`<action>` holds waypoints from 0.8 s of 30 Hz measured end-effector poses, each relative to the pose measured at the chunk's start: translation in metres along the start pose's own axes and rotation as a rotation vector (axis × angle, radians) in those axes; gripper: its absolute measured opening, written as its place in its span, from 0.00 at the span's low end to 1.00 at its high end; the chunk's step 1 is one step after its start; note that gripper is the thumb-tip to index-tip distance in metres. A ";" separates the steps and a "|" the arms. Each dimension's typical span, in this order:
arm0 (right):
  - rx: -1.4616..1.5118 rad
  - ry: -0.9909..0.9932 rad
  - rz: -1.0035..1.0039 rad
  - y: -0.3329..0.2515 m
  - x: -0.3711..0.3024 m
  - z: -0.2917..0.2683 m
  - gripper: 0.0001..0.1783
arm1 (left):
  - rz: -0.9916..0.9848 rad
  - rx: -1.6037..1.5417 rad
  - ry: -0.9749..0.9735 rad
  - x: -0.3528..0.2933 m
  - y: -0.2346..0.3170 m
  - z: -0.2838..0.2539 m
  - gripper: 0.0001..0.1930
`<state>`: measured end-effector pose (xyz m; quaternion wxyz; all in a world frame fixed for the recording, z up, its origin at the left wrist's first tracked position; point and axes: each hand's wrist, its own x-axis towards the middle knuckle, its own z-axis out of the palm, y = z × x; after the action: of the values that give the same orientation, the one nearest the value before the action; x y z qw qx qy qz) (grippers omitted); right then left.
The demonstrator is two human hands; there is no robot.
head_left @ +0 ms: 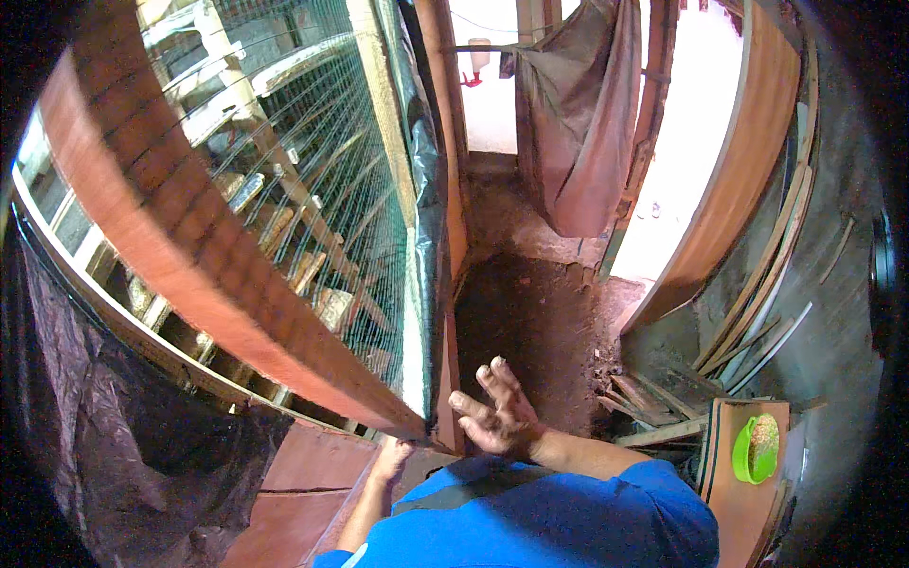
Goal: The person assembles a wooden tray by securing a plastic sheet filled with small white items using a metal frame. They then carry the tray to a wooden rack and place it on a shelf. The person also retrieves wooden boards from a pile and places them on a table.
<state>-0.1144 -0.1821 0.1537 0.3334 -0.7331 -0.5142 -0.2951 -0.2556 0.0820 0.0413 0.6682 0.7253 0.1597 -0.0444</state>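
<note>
My right hand [497, 414] is raised in front of my blue shirt, open and holding nothing, its fingers apart and dirt on its skin. Beside it on the left runs the dark plastic-edged side of a mesh frame [423, 312]. Low and close to my body, my left hand [391, 458] is closed against the lower end of a reddish wooden post [237, 293]. What its fingers grip, if anything, is hidden. Green wire mesh [355, 189] covers the frame, with wooden slats and poles behind it.
A dark cloth [587, 123] hangs in the doorway ahead, above a dirt floor [525, 331]. A wooden door [734, 161] stands at the right. Loose boards [653, 402] lie near a green bowl [745, 454] of grain. Black plastic sheeting [123, 407] hangs at the left.
</note>
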 end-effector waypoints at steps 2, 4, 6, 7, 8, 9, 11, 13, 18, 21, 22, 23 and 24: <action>0.086 0.016 0.177 0.007 0.001 0.003 0.40 | 0.210 -0.300 0.133 -0.011 -0.049 -0.026 0.34; 0.055 -0.054 0.390 0.025 -0.016 0.000 0.39 | 0.033 -0.474 0.285 -0.016 -0.020 -0.021 0.37; 0.098 -0.114 0.617 0.051 -0.055 0.016 0.38 | 0.077 -0.539 0.341 -0.018 -0.024 -0.034 0.37; 0.136 -0.134 0.740 0.062 -0.078 0.024 0.37 | 0.193 -0.530 0.362 -0.017 -0.061 -0.057 0.38; 0.176 -0.209 0.934 0.072 -0.103 0.027 0.36 | 0.221 -0.531 0.418 -0.013 -0.083 -0.074 0.40; 0.210 -0.311 1.129 0.083 -0.128 0.032 0.36 | 0.245 -0.526 0.483 -0.014 -0.094 -0.082 0.42; 0.143 -0.437 1.440 0.103 -0.195 0.034 0.35 | 0.184 -0.480 0.567 -0.012 -0.022 -0.052 0.46; 0.236 -0.484 1.647 0.110 -0.255 0.039 0.32 | 0.208 -0.515 0.673 -0.018 -0.029 -0.073 0.47; 0.135 -0.791 1.875 0.088 -0.430 0.044 0.23 | 0.238 -0.569 0.773 -0.013 -0.033 -0.118 0.45; 0.219 -0.733 2.174 0.062 -0.497 0.035 0.20 | 0.257 -0.652 0.796 -0.008 -0.010 -0.113 0.46; 0.242 -0.728 2.227 0.054 -0.509 0.034 0.20 | 0.267 -0.583 0.860 -0.004 -0.009 -0.110 0.48; 0.180 -0.767 2.191 0.048 -0.521 0.034 0.20 | 0.214 -0.572 0.891 -0.001 -0.011 -0.111 0.50; 0.123 -0.804 2.150 0.041 -0.531 0.038 0.21 | 0.165 -0.560 0.922 -0.001 -0.014 -0.116 0.51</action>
<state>-0.2297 -0.4581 -0.2885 0.2599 -0.8167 0.2946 0.4228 -0.2776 0.1966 0.0404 0.6977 0.4742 0.3842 0.3751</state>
